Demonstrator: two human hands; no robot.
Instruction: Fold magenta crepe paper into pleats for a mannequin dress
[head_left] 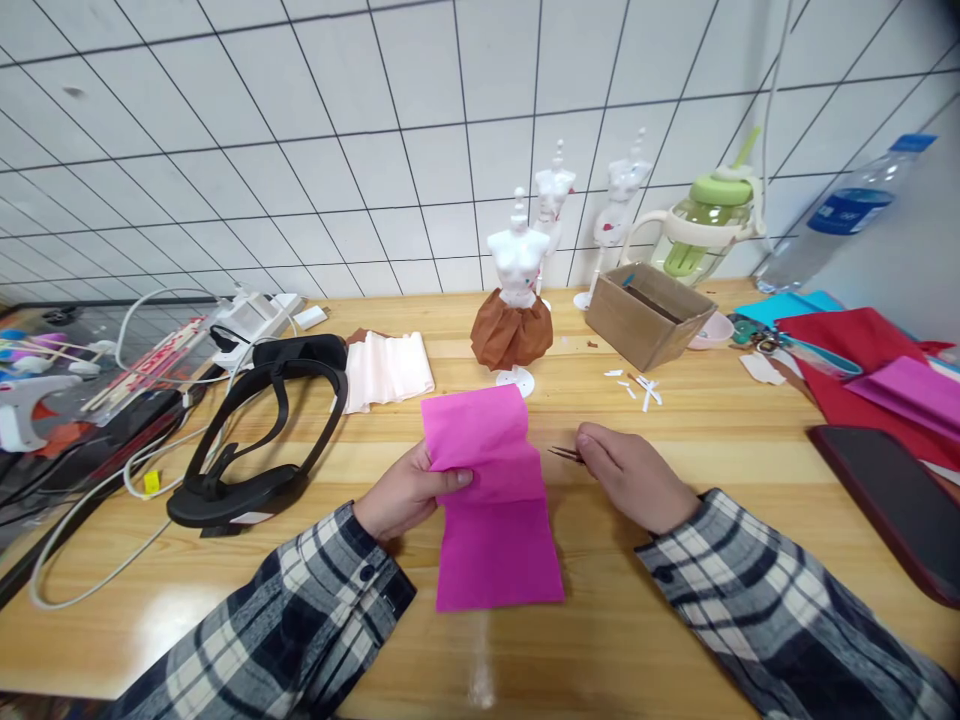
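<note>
My left hand (pixel 409 492) pinches the left edge of a magenta sheet (pixel 499 545), with the thumb on top. The sheet, crepe paper or thin cloth, I cannot tell which, has a fold line across its middle. To its right, my right hand (pixel 634 475) is closed on tweezers (pixel 568 454), their thin dark tips pointing left toward the sheet but apart from it. Beyond the sheet stands a small white dress form (pixel 517 250) wearing a gathered brown skirt (pixel 511 332).
Two more dress forms (pixel 621 190) stand behind. A cardboard box (pixel 637 325), white paper scraps (pixel 646 392), a green-lidded jug (pixel 701 225) and a water bottle (pixel 844 215) are at right, near a phone (pixel 892 500). Pale folded material (pixel 390 370), a black headset strap (pixel 270 490) and cables lie left.
</note>
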